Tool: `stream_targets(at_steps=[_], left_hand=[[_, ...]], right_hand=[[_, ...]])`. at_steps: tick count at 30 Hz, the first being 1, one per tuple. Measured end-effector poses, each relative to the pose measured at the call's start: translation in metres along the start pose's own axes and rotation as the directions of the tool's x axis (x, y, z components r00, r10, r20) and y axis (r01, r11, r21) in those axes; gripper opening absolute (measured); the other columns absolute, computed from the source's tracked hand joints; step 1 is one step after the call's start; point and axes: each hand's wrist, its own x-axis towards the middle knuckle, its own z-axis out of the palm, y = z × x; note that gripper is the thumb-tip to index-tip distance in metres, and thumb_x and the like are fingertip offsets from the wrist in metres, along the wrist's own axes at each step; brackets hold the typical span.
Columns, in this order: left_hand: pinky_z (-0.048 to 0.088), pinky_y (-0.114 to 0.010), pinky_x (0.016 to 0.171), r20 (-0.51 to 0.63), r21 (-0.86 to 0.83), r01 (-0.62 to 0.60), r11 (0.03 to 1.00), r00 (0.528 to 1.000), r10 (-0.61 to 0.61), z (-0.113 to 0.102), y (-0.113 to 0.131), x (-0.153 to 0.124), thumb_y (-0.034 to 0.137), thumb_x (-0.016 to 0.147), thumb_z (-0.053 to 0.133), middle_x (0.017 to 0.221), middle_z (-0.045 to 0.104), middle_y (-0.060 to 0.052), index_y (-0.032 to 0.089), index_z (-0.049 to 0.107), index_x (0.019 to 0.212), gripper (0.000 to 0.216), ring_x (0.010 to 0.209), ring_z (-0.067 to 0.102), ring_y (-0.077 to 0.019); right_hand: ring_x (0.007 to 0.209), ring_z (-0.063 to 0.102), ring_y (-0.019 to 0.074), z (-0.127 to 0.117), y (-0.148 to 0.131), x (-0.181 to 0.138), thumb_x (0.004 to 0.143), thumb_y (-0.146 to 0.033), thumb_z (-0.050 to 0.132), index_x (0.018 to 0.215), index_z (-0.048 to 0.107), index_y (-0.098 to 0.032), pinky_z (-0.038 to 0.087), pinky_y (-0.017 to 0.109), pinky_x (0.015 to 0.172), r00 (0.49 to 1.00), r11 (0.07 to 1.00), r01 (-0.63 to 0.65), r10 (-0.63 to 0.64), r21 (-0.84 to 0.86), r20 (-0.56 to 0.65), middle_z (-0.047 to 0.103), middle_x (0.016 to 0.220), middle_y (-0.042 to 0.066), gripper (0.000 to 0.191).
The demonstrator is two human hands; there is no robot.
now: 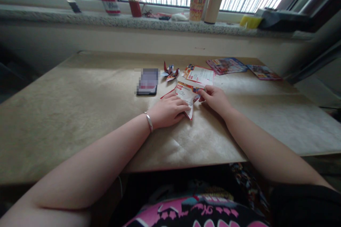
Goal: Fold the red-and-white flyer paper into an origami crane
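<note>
A printed sheet of paper (184,93), white with red and orange print, lies partly folded on the table between my hands. My left hand (170,109) rests flat over its left and near side, fingers stretched out. At the paper's right edge, my right hand (213,98) pinches a corner between thumb and fingers. Just beyond is a second printed sheet (199,74), lying flat. A folded paper figure (170,72) with pointed tips stands to the left of that sheet. Left of the figure lies a phone (147,82), its screen blurred out.
Colourful printed leaflets (227,66) are stacked at the back right, with another leaflet (264,72) beside them. The table (80,113) reaches a wall below the windowsill. On the sill stand a red can (108,0), a red bottle (135,7) and a patterned cup (198,3).
</note>
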Motion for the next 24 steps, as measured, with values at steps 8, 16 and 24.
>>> stream_targets(at_steps=[8,16,24], left_hand=[[0.038,-0.041,0.102,-0.007,-0.009,-0.032,0.999,0.999,0.032,0.0,0.0,0.001,0.025,0.09,0.054,0.115,0.07,-0.005,0.022,0.068,0.111,0.025,0.105,0.063,-0.0208],[0.038,-0.041,0.099,0.011,0.048,-0.009,0.999,1.0,0.009,0.001,0.003,0.0,0.029,0.091,0.051,0.122,0.067,-0.002,0.023,0.066,0.113,0.027,0.106,0.061,-0.0229],[0.038,-0.04,0.092,0.053,0.109,0.026,0.994,0.998,-0.032,0.0,0.013,0.004,0.031,0.09,0.049,0.114,0.068,-0.007,0.018,0.062,0.112,0.029,0.103,0.057,-0.0247]], right_hand=[[0.056,0.059,0.0141,0.0,0.001,0.003,0.083,-0.047,0.06,0.077,0.063,-0.019,0.042,0.025,0.051,0.998,0.979,0.063,-0.063,-0.194,0.005,0.067,0.065,0.001,0.028],[0.061,0.059,0.0154,0.002,0.003,0.005,0.076,-0.044,0.067,0.088,0.068,-0.018,0.042,0.027,0.055,0.998,0.987,0.052,-0.045,-0.151,0.046,0.071,0.076,0.004,0.029],[0.056,0.056,0.015,0.006,0.004,0.006,0.075,-0.045,0.068,0.086,0.068,-0.018,0.041,0.028,0.054,0.999,0.986,0.027,-0.019,-0.166,0.05,0.069,0.07,0.002,0.03]])
